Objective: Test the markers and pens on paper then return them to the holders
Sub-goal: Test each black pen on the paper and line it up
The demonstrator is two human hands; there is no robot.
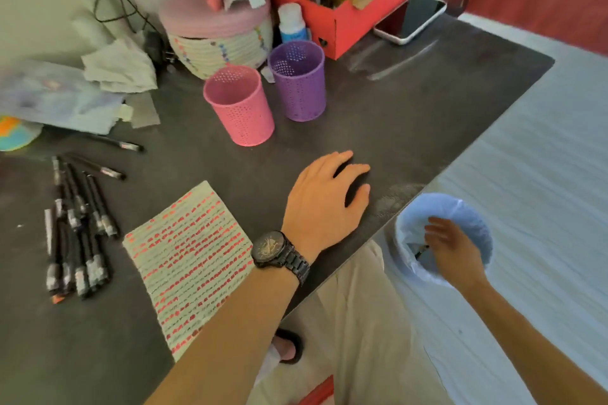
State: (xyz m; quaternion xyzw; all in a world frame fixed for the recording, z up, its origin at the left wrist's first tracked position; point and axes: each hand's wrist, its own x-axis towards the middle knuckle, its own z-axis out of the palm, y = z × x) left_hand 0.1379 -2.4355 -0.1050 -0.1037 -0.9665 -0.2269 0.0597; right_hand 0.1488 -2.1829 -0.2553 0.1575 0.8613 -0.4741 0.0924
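Two bare hands are in view from a head-worn camera looking down at a dark table (411, 115). Nearest, at lower right and off the table, the right hand (455, 248) reaches into a small bin with a pale blue liner (408, 227) standing on the floor just beside the table's right edge. Its fingers are loosely curled over something small and dark; whether they grip it I cannot tell. The left hand (324, 199), with a dark wristwatch (279, 253) on its wrist, rests palm down near that same edge, fingers spread wide and holding nothing.

Left of the forearm lies a sheet of paper (190, 260) covered in rows of red and dark test marks, so testing looks well along. Further left, a loose pile of black pens and markers (75, 233) lies on the table, with two more pens (108, 154) just beyond it.

Beyond the left hand stand a pink perforated holder (240, 108) and a purple perforated holder (299, 82), close together and upright. Both look empty, so the return step seems hardly begun.

Open table runs between paper, hand and holders, giving a free path. Behind the holders the far side is crowded: a woven basket (210, 43), a red shoebox (348, 0), a phone (411, 20) and heaped papers (108, 69).
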